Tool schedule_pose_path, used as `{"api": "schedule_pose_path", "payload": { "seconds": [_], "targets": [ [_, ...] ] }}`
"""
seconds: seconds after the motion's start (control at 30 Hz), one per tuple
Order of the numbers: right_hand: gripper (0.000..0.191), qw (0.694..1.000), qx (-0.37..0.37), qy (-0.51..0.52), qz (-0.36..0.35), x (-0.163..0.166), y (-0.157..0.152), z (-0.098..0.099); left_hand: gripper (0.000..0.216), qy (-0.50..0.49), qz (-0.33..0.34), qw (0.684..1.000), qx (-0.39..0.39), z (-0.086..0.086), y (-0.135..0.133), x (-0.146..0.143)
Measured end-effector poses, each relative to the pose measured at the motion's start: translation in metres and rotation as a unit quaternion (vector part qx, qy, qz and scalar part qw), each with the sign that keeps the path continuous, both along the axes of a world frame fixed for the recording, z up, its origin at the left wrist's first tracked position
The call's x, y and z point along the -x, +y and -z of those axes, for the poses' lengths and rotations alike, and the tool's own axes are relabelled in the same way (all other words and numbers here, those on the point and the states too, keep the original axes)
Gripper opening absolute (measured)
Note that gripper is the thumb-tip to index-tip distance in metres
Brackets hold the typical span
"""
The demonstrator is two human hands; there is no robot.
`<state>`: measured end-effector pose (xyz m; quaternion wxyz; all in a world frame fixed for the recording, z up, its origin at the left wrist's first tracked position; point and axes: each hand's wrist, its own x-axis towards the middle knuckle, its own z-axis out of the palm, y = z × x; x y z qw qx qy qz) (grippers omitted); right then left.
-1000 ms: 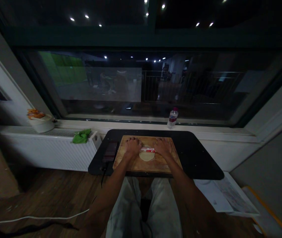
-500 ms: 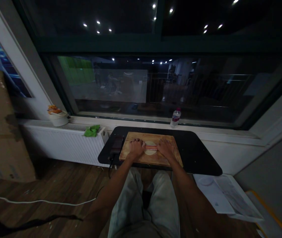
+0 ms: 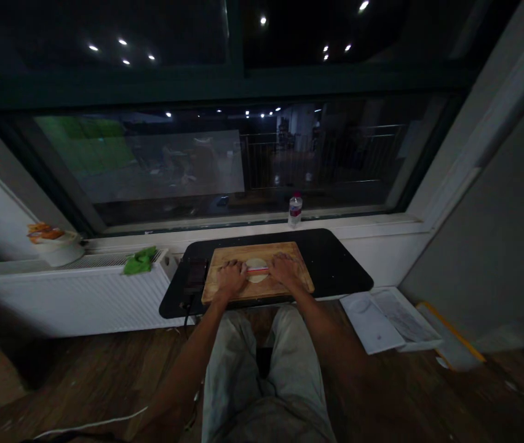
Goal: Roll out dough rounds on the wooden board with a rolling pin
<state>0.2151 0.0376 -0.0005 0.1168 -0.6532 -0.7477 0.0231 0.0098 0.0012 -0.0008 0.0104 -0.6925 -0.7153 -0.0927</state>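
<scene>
At the middle of the wooden board (image 3: 261, 291), a pale flat disc (image 3: 257, 279) lies beneath a red-and-white stick (image 3: 257, 269); the left grip (image 3: 232, 277) and right grip (image 3: 284, 269) rest over the stick's ends, fingers bent, though how tightly they close I cannot tell; uneven pressure could thin the disc lopsidedly; a tacky surface could make it cling and tear; a hard push could skid the board across the black tabletop (image 3: 336, 264), or into the dark case (image 3: 196, 274) just left of the board.
</scene>
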Motion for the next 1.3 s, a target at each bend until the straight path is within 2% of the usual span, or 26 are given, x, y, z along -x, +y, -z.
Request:
{"api": "schedule_pose_path", "payload": {
  "seconds": [0.27,0.5,0.8,0.93,1.1,1.3],
  "targets": [
    [0.047,1.0,-0.002,0.017,-0.003,-0.001,-0.001,0.007,0.051,0.016,0.011,1.0,-0.006,0.003,-0.005,0.001],
    [0.047,1.0,-0.002,0.002,-0.012,-0.002,0.008,0.011,0.056,0.005,-0.013,1.0,-0.011,0.013,0.004,0.001],
    [0.051,1.0,0.01,-0.01,-0.009,0.0,0.028,0.011,0.052,-0.033,-0.014,0.999,-0.001,0.006,0.013,-0.001],
    [0.05,0.999,0.023,-0.017,-0.015,0.002,0.039,0.009,0.05,-0.046,-0.019,0.999,-0.02,0.007,0.021,0.0],
    [0.054,0.999,0.035,-0.031,-0.006,0.004,0.053,0.007,0.049,-0.054,-0.037,0.998,-0.002,0.007,0.035,0.001],
    [0.052,0.999,0.017,-0.033,-0.006,0.004,0.067,0.017,0.049,-0.054,-0.038,0.998,0.004,0.005,0.042,0.002]
  ]
}}
